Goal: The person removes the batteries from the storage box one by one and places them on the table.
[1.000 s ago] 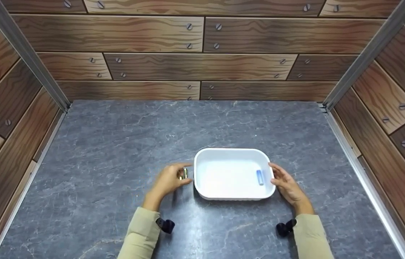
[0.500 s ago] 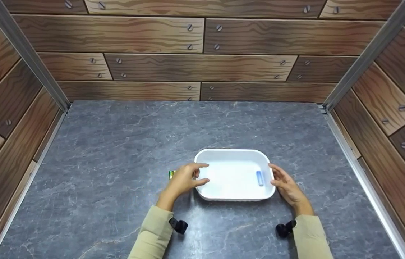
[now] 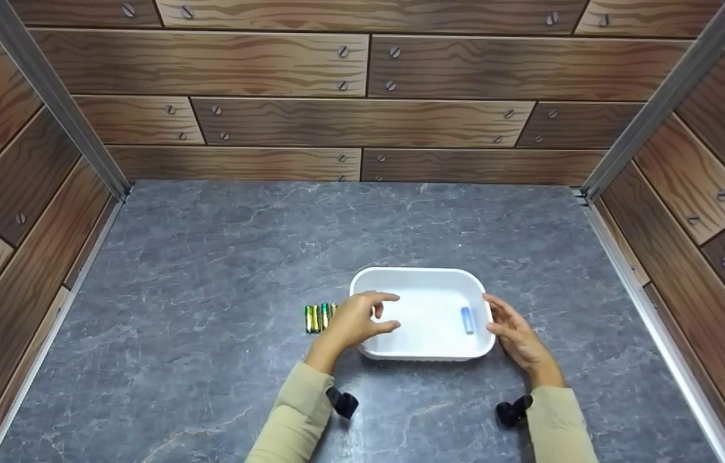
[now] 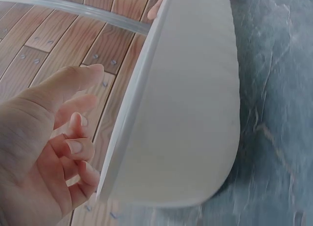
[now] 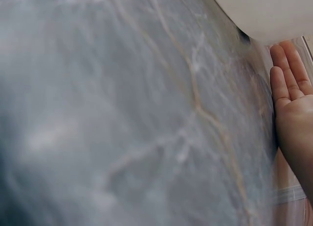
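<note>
My left hand (image 3: 354,319) is over the left side of a white plastic tub (image 3: 423,271), thumb and forefinger spread apart with nothing between them. In the left wrist view its other fingers bend loosely beside the tub's rim. The right hand (image 3: 516,331) rests against the tub's right end, its thumb and forefinger apart along the rim; in the right wrist view several fingers (image 5: 288,72) are straight below the tub's side. Inside the tub, near its right end, lies a small blue cylinder (image 3: 468,320). Several green and gold batteries (image 3: 312,319) lie left of the tub, partly hidden by my left hand.
The grey marbled tabletop (image 3: 208,270) runs back to a wood-patterned wall (image 3: 272,122). Similar panels and metal edge strips (image 3: 651,321) stand on both sides. A small black camera (image 3: 344,403) sits at the left wrist and another (image 3: 511,411) at the right.
My left hand has moved right, from over the batteries to over the tub's inside, uncovering several batteries. The right hand, the tub and the blue cylinder have stayed in place.
</note>
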Demonstrator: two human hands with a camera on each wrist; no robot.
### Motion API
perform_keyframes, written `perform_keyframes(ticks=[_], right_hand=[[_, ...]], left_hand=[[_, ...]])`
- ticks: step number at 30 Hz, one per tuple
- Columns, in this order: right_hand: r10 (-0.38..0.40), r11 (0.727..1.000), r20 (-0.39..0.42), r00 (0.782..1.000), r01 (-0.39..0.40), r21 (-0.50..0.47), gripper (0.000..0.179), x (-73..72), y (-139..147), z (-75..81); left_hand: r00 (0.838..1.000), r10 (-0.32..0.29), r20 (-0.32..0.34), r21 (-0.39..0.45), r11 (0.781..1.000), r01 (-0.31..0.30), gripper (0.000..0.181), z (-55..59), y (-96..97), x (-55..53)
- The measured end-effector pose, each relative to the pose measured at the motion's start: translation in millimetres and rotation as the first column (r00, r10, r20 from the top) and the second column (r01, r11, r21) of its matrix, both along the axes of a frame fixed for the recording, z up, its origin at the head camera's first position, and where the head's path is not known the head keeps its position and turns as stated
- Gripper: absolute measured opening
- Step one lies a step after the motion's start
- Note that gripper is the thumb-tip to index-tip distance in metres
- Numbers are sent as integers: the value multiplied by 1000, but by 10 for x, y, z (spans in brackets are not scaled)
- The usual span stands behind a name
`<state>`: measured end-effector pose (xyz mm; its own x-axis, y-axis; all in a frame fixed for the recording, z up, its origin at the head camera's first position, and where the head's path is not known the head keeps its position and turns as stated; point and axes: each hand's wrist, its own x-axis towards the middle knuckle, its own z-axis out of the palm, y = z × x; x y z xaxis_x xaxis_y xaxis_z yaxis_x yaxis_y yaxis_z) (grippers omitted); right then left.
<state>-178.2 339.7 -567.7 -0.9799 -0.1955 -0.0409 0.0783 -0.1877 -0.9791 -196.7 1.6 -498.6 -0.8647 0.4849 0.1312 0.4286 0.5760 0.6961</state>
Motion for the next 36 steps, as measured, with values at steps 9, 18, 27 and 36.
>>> perform_keyframes(ticks=[9, 18, 27, 36], right_hand=[[0, 1000, -7, 1000, 0, 16, 51, -3, 14, -7], [10, 1000, -6, 1000, -10, 0, 51, -16, 14, -1], [-4, 1000, -19, 1000, 4, 2, 52, -30, 16, -21], [22, 1000, -11, 1000, -22, 1, 53, -10, 24, -39]], left_hand=[[998, -66, -2, -19, 998, 66, 42, -33, 323, 40], [994, -111, 13, -56, 992, 112, 40, -101, 631, 40], [994, -100, 42, -88, 991, 104, 39, -113, 910, 15], [995, -75, 66, -91, 993, 81, 40, -156, 1109, -29]])
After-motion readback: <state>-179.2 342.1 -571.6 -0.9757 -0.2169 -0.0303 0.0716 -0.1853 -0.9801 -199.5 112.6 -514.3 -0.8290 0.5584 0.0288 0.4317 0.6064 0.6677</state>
